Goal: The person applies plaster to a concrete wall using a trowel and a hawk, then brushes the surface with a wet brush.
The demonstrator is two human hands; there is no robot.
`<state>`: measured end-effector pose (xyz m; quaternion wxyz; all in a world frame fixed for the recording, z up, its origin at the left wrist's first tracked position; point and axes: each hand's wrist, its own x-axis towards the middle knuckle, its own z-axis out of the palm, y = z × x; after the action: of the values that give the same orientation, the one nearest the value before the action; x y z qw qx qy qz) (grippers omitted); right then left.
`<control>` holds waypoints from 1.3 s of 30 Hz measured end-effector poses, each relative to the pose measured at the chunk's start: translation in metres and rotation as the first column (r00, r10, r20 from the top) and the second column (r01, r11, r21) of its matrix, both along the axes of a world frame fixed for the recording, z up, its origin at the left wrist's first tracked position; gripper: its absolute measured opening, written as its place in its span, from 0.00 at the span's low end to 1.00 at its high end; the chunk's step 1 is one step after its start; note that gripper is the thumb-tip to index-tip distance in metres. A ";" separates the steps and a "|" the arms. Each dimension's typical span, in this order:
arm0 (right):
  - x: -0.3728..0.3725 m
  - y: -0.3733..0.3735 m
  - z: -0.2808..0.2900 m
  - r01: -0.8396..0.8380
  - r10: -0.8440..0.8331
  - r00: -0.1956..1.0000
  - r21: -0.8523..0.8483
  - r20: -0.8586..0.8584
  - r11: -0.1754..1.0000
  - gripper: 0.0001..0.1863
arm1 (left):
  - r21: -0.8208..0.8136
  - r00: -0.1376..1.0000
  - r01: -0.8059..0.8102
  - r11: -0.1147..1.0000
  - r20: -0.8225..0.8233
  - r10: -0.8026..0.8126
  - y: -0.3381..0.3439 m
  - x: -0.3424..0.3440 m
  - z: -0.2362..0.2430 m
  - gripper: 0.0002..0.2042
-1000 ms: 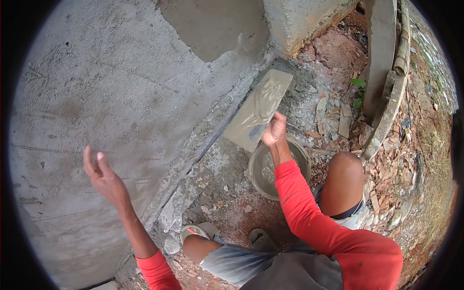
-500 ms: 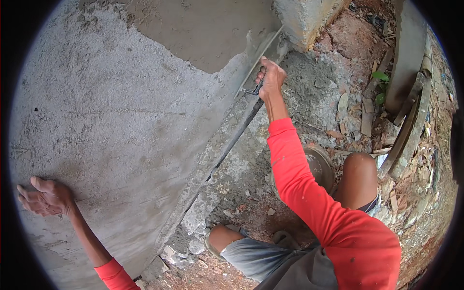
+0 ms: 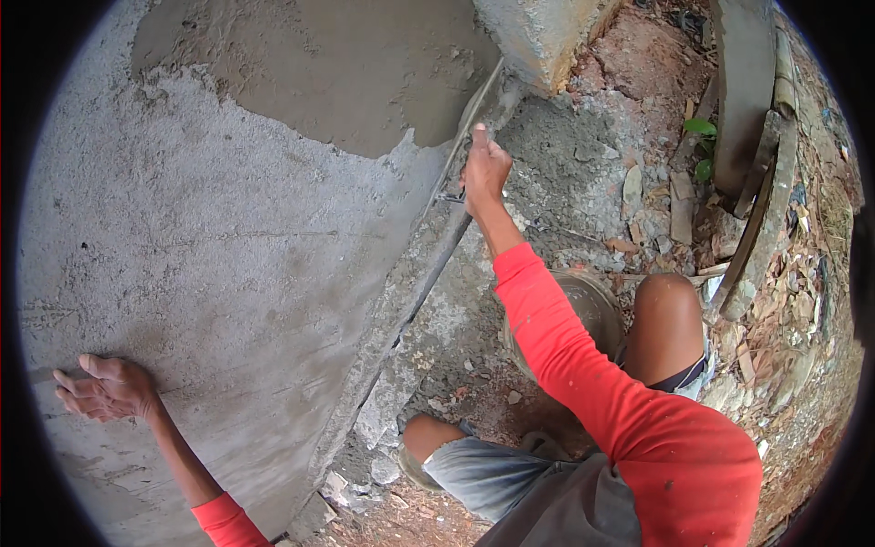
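Observation:
My right hand (image 3: 485, 169) grips the handle of a flat plastering trowel (image 3: 465, 128), whose blade lies edge-on to my view against the lower edge of the wall (image 3: 228, 273), just left of a concrete corner block (image 3: 538, 36). A darker patch of wet mortar (image 3: 319, 64) covers the wall beside the blade. My left hand (image 3: 105, 390) rests on the wall at the lower left, its fingers apart and holding nothing. A round bucket (image 3: 592, 305) of grey mix sits below my right forearm, partly hidden by the red sleeve.
My bent knees (image 3: 663, 324) are near the bucket. Upright boards (image 3: 738, 91) and pole pieces stand at the right, beside a small green plant (image 3: 700, 128). Rubble, wood scraps and dry leaves lie on the ground along the wall's base.
The trowel has gone from above the bucket, mortar face up, onto the wall at the upper corner. My left hand has moved from mid-air to the wall.

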<state>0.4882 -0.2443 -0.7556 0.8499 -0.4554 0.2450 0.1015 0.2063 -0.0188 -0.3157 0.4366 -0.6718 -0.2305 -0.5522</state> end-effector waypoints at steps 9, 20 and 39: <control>0.035 -0.003 0.062 -0.087 0.078 0.990 0.070 0.120 0.994 0.21 | 0.025 1.000 -0.024 0.999 -0.005 0.024 0.000 -0.002 0.006 0.34; 0.051 -0.007 -0.046 -0.040 0.080 0.986 0.256 -0.148 0.966 0.20 | 0.028 0.999 -0.033 0.999 -0.003 0.034 0.006 0.000 0.003 0.33; 0.131 -0.051 0.043 0.495 0.047 0.744 -0.597 0.666 0.632 0.17 | 0.063 0.999 -0.027 0.998 -0.016 0.028 0.003 0.000 0.005 0.32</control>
<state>0.6195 -0.2954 -0.7125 0.6230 -0.7303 0.0259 -0.2792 0.2066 -0.0157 -0.3109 0.4670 -0.6590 -0.2185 -0.5476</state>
